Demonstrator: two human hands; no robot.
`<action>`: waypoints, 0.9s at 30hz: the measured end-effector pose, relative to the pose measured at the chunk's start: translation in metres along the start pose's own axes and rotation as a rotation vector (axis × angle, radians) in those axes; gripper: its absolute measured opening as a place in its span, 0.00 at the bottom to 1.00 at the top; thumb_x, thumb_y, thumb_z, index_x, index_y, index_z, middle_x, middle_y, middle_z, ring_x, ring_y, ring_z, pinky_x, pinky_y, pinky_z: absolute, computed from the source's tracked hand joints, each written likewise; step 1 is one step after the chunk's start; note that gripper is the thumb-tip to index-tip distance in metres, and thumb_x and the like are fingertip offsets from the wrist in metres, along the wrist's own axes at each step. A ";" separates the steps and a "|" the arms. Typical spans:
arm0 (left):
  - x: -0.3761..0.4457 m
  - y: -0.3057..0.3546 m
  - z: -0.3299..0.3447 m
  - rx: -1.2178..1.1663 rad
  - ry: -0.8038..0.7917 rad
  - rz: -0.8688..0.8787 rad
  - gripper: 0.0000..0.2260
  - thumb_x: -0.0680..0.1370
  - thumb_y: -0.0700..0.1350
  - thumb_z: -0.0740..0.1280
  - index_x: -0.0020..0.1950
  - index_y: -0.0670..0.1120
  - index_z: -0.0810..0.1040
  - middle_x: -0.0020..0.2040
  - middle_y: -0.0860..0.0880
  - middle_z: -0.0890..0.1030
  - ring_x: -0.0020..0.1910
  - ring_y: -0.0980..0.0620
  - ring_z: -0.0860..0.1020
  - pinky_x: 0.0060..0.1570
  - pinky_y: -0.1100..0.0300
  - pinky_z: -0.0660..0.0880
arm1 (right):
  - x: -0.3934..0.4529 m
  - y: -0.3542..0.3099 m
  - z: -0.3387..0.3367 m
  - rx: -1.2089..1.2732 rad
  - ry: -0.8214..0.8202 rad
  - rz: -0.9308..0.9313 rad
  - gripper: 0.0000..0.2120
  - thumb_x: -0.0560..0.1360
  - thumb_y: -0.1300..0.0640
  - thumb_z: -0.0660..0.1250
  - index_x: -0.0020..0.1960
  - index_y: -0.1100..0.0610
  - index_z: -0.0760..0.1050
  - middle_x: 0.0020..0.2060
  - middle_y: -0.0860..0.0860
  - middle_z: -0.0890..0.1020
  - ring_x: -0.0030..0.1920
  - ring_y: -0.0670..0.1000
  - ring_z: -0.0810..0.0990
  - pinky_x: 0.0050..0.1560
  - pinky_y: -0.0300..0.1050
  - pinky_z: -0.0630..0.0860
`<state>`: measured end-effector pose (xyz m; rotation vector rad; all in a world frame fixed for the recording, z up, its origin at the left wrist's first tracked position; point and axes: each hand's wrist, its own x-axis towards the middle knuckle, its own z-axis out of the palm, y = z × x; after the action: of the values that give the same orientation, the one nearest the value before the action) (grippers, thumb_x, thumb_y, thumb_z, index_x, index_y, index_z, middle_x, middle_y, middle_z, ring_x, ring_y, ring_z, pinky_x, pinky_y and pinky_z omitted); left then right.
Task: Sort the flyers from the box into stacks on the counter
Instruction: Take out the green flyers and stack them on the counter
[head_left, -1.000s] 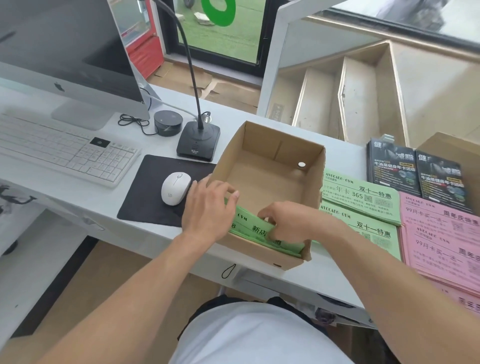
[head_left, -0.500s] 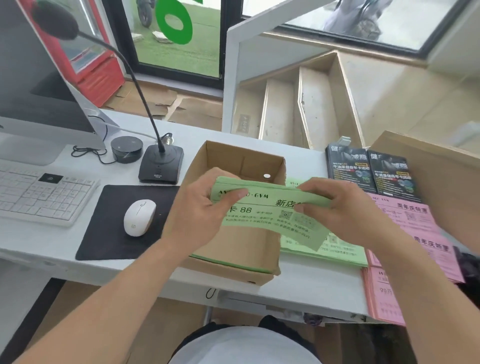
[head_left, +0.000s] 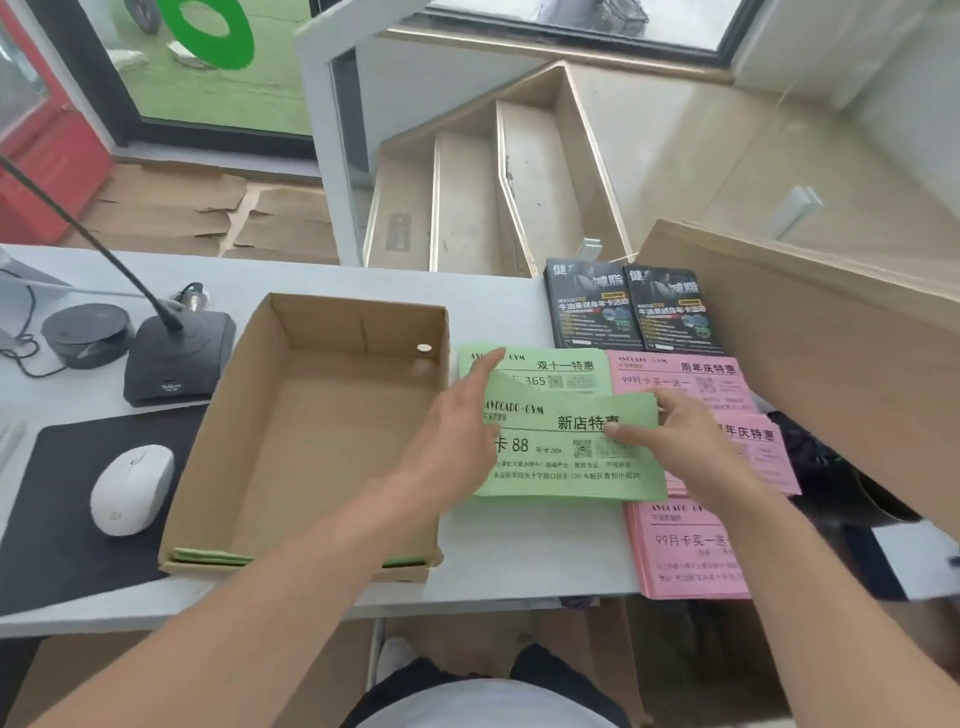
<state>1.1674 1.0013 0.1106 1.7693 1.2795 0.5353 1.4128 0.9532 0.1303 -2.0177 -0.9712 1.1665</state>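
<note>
Bare forearms; apparently white shirt (head_left: 467, 706)

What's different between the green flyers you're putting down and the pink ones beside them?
The green flyers are pale green; the pink flyers are pink. Both hands are on the green ones, the left hand flat and the right hand pinching their right edge; the right hand also overlaps the pink ones. The green heading reads 新店特惠, the pink 周年庆特惠. Both are landscape sheets marked Avocado Gym, on the counter.
</note>
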 end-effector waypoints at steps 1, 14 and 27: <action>0.003 -0.001 0.009 0.137 -0.007 0.025 0.36 0.79 0.32 0.62 0.81 0.58 0.55 0.66 0.50 0.71 0.59 0.47 0.75 0.58 0.51 0.75 | 0.006 0.004 0.000 -0.066 0.012 -0.003 0.16 0.72 0.60 0.78 0.56 0.52 0.78 0.47 0.48 0.87 0.41 0.48 0.88 0.39 0.45 0.82; 0.030 0.000 0.056 0.771 -0.136 -0.205 0.39 0.75 0.32 0.62 0.82 0.45 0.48 0.79 0.37 0.47 0.72 0.34 0.66 0.70 0.45 0.68 | 0.051 0.036 0.028 -0.644 0.104 -0.240 0.31 0.73 0.50 0.77 0.72 0.45 0.68 0.63 0.48 0.77 0.57 0.53 0.79 0.55 0.52 0.78; 0.041 -0.007 0.063 1.083 -0.336 -0.143 0.58 0.68 0.45 0.79 0.82 0.47 0.38 0.76 0.39 0.58 0.77 0.38 0.56 0.77 0.40 0.53 | 0.050 0.056 0.023 -1.062 -0.234 -0.540 0.49 0.63 0.29 0.74 0.78 0.42 0.60 0.79 0.46 0.60 0.78 0.52 0.55 0.78 0.55 0.50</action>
<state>1.2267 1.0147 0.0656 2.4235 1.5446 -0.6646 1.4256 0.9676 0.0542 -2.0757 -2.4406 0.6056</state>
